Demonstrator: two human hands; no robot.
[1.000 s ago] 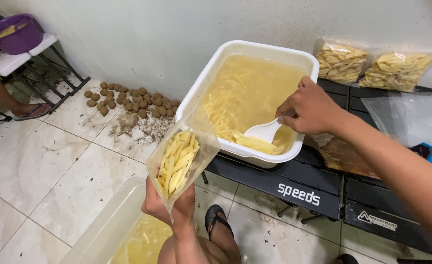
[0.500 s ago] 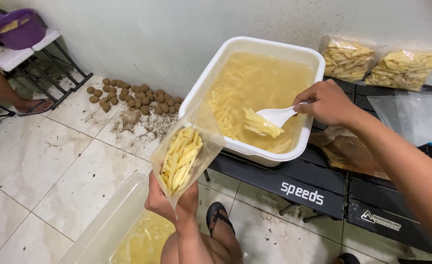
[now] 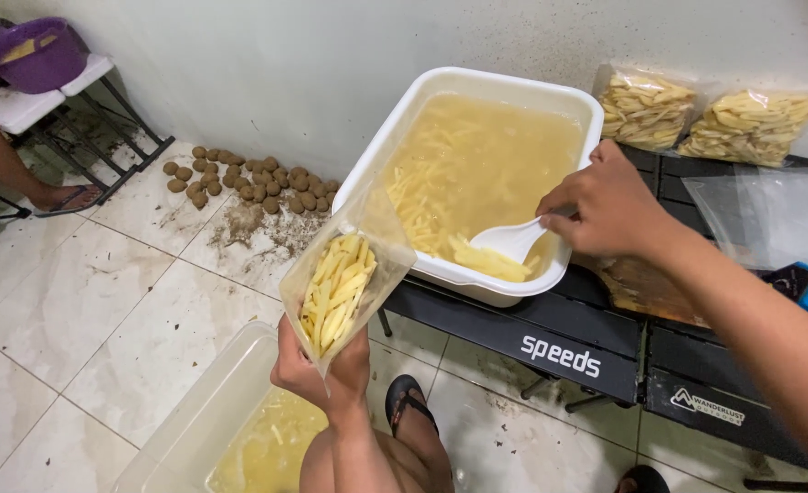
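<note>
Left hand (image 3: pixel 317 370): we are gripping the bottom of a clear plastic bag (image 3: pixel 344 278) at lower centre of the frame, fingers clenched around its base. The bag's mouth is tilting up toward the tub, likely so it stays open near the spoon.
Bag contents: we are seeing it roughly half full of raw yellow potato sticks (image 3: pixel 335 297), standing lengthwise.
Right hand (image 3: pixel 609 205): we are closing our fingers on the handle of a white spoon (image 3: pixel 513 239) at centre right; its bowl is resting at the tub's near rim, over a heap of sticks.
White tub (image 3: pixel 395 137): it is sitting on a black folding table (image 3: pixel 550 338), upper centre, holding cloudy yellowish water with cut sticks sunk in it, presumably soaking.
Second tub (image 3: pixel 194 429): a clear one is sitting on the tiled floor at lower left, directly below the bag, also holding yellowish liquid and a few sticks; probably catching drips.
Filled bags (image 3: pixel 646 110): two are lying at upper right on the table, packed with sticks.
Floor: whole potatoes (image 3: pixel 248 178) are lying by the wall, upper left, with loose dirt beside them.
Purple bowl (image 3: pixel 29 55): it is standing on a white stool, far upper left.
</note>
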